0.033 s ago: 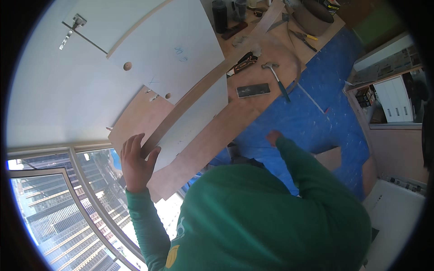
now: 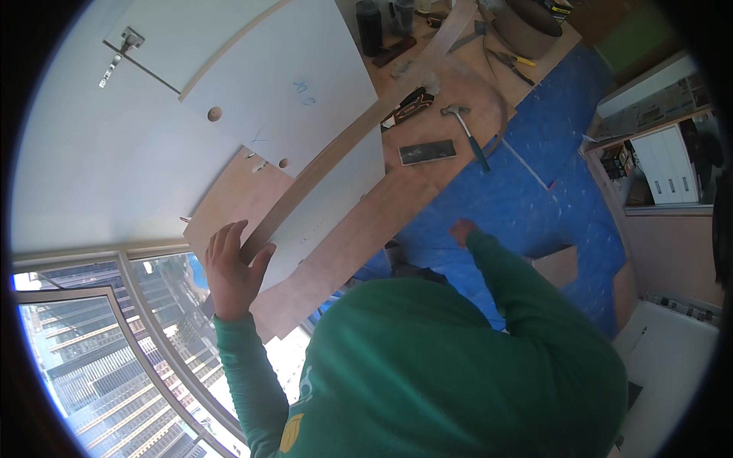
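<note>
My left hand (image 2: 230, 271) is at the near end of a long wooden strip (image 2: 328, 159). Its fingers lie on one side of the strip's end and the thumb stands apart on the other, so the hand is open around it. The strip runs away to the upper right over a white panel (image 2: 324, 210) on a plywood worktop (image 2: 382, 233). My right hand (image 2: 460, 232) hangs over the blue floor sheet (image 2: 439, 210), small and curled like a fist, with nothing seen in it.
On the worktop lie a claw hammer (image 2: 467, 136), a dark sanding block (image 2: 427, 152), a handsaw (image 2: 411, 107) and yellow-handled pliers (image 2: 513, 62). A round brown band (image 2: 527, 34) stands at the far end. White panels (image 2: 305, 91) rise on the left; a window (image 2: 69, 366) is below them.
My left hand has shifted slightly up and right at the strip's end, with the thumb a little farther out. My right hand stays in place.
</note>
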`<action>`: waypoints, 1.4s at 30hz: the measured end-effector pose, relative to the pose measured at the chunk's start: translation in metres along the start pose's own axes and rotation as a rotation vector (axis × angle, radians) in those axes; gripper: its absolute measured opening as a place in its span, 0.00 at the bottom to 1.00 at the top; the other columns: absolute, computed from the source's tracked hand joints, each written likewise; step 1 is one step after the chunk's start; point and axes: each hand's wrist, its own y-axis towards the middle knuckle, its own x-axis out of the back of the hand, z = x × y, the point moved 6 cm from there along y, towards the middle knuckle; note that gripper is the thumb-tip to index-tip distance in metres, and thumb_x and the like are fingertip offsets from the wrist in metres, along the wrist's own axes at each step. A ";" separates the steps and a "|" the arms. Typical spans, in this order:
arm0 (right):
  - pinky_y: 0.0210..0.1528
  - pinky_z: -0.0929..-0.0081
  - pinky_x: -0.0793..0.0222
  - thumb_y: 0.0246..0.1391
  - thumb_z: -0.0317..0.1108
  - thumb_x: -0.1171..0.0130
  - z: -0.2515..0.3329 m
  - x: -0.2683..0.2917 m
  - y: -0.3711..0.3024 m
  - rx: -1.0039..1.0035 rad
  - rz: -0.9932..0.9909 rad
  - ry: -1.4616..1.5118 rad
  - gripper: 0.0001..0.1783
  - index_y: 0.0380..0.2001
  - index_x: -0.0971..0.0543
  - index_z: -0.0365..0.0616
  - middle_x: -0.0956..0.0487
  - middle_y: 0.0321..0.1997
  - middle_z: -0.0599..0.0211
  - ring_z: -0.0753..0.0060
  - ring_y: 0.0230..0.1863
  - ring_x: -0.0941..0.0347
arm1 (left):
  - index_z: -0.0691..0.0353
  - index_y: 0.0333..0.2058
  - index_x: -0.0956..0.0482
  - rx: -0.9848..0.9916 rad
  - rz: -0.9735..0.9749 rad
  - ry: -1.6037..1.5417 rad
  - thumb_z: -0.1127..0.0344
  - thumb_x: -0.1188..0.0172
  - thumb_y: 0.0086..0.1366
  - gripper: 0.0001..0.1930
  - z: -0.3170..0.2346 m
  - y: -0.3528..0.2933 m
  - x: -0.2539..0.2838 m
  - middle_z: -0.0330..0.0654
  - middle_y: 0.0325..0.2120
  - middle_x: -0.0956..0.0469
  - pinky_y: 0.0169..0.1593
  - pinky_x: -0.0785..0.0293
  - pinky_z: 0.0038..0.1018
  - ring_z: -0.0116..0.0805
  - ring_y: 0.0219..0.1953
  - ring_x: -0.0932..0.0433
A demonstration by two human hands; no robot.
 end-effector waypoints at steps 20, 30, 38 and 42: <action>0.34 0.50 0.21 0.68 0.46 0.44 -0.045 0.007 -0.009 -0.052 -0.031 -0.096 0.23 0.35 0.19 0.31 0.17 0.30 0.48 0.52 0.26 0.18 | 0.60 0.49 0.16 0.109 0.068 -0.020 0.52 0.25 0.59 0.24 -0.004 0.014 -0.019 0.50 0.39 0.14 0.44 0.20 0.43 0.53 0.39 0.15; 0.32 0.54 0.19 0.65 0.48 0.39 0.014 0.010 -0.016 0.051 -0.002 -0.022 0.23 0.34 0.18 0.34 0.18 0.28 0.48 0.54 0.27 0.18 | 0.59 0.48 0.15 0.124 0.049 0.001 0.49 0.24 0.59 0.25 -0.001 0.011 -0.020 0.50 0.37 0.14 0.43 0.20 0.42 0.53 0.39 0.14; 0.30 0.57 0.20 0.65 0.50 0.39 -0.021 0.000 0.003 0.048 0.028 -0.043 0.24 0.37 0.18 0.33 0.17 0.30 0.51 0.55 0.27 0.19 | 0.61 0.46 0.15 0.129 0.027 -0.018 0.52 0.23 0.57 0.24 -0.003 0.016 -0.018 0.50 0.36 0.14 0.43 0.20 0.42 0.52 0.38 0.15; 0.30 0.56 0.20 0.65 0.51 0.39 -0.020 0.010 -0.011 -0.010 0.014 -0.022 0.25 0.37 0.19 0.33 0.18 0.30 0.52 0.56 0.26 0.19 | 0.61 0.45 0.14 0.156 0.016 -0.033 0.53 0.22 0.56 0.23 -0.002 0.013 -0.018 0.49 0.35 0.14 0.43 0.20 0.41 0.50 0.37 0.15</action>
